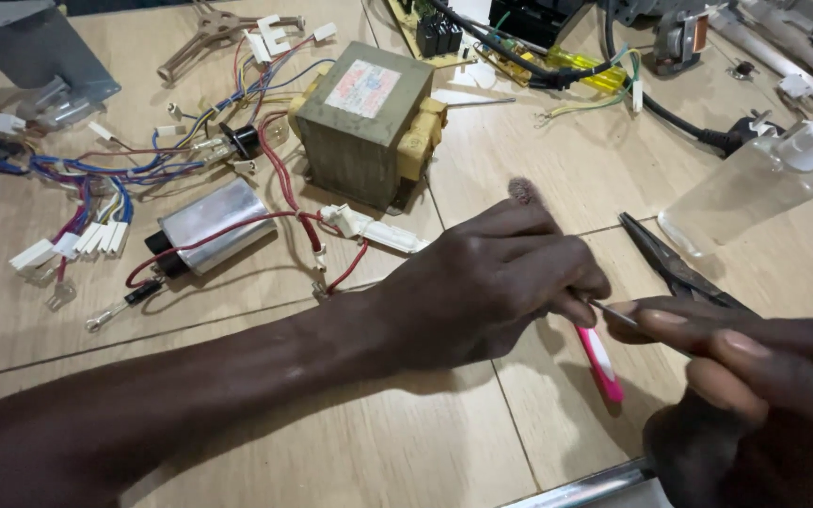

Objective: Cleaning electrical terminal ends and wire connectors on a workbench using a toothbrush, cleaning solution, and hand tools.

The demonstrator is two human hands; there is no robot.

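Observation:
My left hand (491, 282) reaches in from the lower left and is closed around a toothbrush. Its worn bristle head (522, 189) sticks up above the knuckles. Its pink and white handle (600, 365) comes out below the fingers. My right hand (755, 376) sits at the lower right, its fingertips pinching a thin metal pin (613, 313) that points at the left hand's fingertips. Black needle-nose pliers (672, 265) lie just beyond the right hand, their handles hidden under its fingers. Whether the hand also grips them I cannot tell.
On the wooden table (482, 442) stand a boxy transformer (364, 122), a silver cylindrical capacitor (209, 226) and a tangle of coloured wires with white connectors (96, 179). A clear plastic bottle (755, 183) lies at the right. A circuit board (454, 33) and a black power cord (679, 122) are at the back.

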